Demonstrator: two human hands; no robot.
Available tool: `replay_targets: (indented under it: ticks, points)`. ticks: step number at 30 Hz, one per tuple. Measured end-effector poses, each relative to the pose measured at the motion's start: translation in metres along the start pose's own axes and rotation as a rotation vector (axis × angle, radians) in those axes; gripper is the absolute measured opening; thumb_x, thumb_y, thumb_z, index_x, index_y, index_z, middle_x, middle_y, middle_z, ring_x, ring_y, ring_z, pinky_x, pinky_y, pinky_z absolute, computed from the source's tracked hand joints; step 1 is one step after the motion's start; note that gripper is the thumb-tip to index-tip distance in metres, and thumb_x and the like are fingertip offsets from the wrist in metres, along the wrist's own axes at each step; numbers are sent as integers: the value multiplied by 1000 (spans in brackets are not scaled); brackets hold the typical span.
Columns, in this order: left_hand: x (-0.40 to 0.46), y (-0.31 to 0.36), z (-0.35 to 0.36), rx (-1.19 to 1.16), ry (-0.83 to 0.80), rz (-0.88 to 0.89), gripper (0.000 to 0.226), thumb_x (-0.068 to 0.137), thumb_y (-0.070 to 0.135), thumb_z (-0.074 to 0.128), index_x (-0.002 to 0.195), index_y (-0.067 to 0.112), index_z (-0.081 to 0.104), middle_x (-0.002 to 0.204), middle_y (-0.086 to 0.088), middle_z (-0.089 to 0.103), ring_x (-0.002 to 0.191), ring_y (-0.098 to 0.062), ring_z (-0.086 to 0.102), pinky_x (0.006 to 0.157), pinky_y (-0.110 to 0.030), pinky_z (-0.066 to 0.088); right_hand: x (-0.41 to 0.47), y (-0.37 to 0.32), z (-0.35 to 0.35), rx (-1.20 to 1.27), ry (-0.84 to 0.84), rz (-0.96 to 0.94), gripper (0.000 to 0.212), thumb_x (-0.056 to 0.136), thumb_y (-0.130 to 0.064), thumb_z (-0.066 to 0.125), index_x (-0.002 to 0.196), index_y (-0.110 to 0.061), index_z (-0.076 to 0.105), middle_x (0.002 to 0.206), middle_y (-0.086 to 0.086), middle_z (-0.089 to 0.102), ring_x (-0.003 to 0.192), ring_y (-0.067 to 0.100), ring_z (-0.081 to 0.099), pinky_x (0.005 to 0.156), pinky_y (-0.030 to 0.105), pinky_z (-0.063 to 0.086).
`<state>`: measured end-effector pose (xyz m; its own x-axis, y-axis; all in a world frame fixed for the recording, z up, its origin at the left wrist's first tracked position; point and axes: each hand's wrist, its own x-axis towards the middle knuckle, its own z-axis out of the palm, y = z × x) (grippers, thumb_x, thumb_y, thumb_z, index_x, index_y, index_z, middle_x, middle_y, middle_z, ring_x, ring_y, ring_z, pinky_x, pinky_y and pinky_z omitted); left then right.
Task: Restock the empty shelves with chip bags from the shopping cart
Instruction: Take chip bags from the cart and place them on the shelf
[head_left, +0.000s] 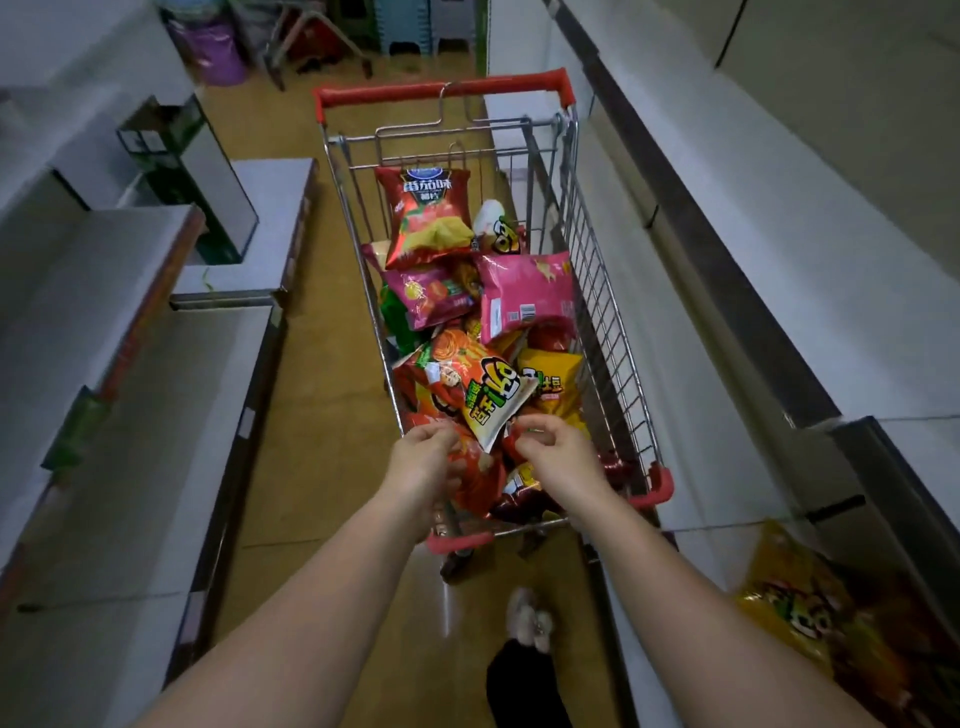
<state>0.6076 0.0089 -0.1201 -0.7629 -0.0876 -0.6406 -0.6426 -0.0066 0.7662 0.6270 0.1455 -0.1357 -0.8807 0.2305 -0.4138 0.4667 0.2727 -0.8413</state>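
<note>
The red-handled wire shopping cart (618, 332) stands in the aisle ahead, piled with several chip bags. An orange-and-white chip bag (483, 384) tilts up at the cart's near end. My right hand (556, 457) pinches its lower right edge with curled fingers. My left hand (423, 460) curls its fingers and thumb on a red chip bag (475, 473) just below it. A red tomato-flavour bag (428, 218) leans at the far end, with a pink bag (524, 296) in the middle and a yellow one (550, 379) to the right. Bare grey shelves (135, 364) run along the left.
White shelving (727, 270) lines the right side, with yellow chip bags (810, 608) on its lower right shelf. A dark open box (182, 171) sits on the left shelves. Stools and a purple bin (218, 52) stand at the aisle's far end. My foot (530, 618) is behind the cart.
</note>
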Motion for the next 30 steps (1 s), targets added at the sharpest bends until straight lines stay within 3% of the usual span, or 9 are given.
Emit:
replay_targets:
  ticks: [3,6,9,12,15,18,23,26,30]
  points:
    - [32,13,18,6,24,-22,12,98,17,48,107,12,54,88,-3,57,74,-16,53,64,-26,44,48,8,3,46,-18,78,27,93,-16,53,120,-18,59,119,3,60,106,19,56,91,37,49]
    - [69,28,37,5,68,-62,10,99,18,47,105,12,52,87,-3,57,74,-15,54,64,-26,43,99,10,1,36,-76,123,25,93,-15,52,117,-19,59,117,7,61,105,24,58,95,45,48]
    - [106,40,56,17,102,-92,19,98,20,48,114,11,54,101,-8,59,76,-16,56,70,-30,46,146,10,-2,14,-136,136,31,94,-12,49,124,-14,57,108,11,63,93,36,60,81,44,51]
    - [139,47,67,37,124,-115,22,98,20,49,117,11,54,112,-11,59,83,-19,57,77,-34,47,185,8,-1,-52,-182,126,34,95,-12,48,128,-13,55,100,2,60,93,30,60,75,38,48]
    - [163,51,70,72,152,-148,15,97,20,50,110,14,53,111,-13,59,92,-24,56,81,-37,46,216,12,2,-79,-215,161,32,94,-12,47,125,-14,56,85,0,55,69,22,53,55,28,39]
    - [188,53,69,95,182,-172,22,96,20,52,117,13,54,97,-9,60,86,-24,55,76,-35,46,237,13,5,-106,-246,176,32,95,-11,47,126,-15,54,102,3,56,80,16,58,50,11,42]
    - [214,55,71,204,166,-144,23,97,23,51,120,18,52,102,-6,61,81,-16,58,72,-29,49,262,18,14,-190,-232,156,38,93,-13,52,131,-15,52,127,6,56,117,23,54,89,30,44]
    - [223,53,69,271,105,-151,31,97,22,51,127,18,48,114,-7,58,95,-21,61,84,-35,51,272,24,18,-264,-269,142,48,89,-21,61,135,-16,47,136,5,51,119,22,52,93,31,42]
    - [234,48,64,478,25,-78,38,96,21,53,133,21,44,120,-9,57,96,-20,59,75,-28,48,284,30,22,-370,-408,165,73,82,-38,68,144,-19,34,142,5,45,119,25,52,98,39,45]
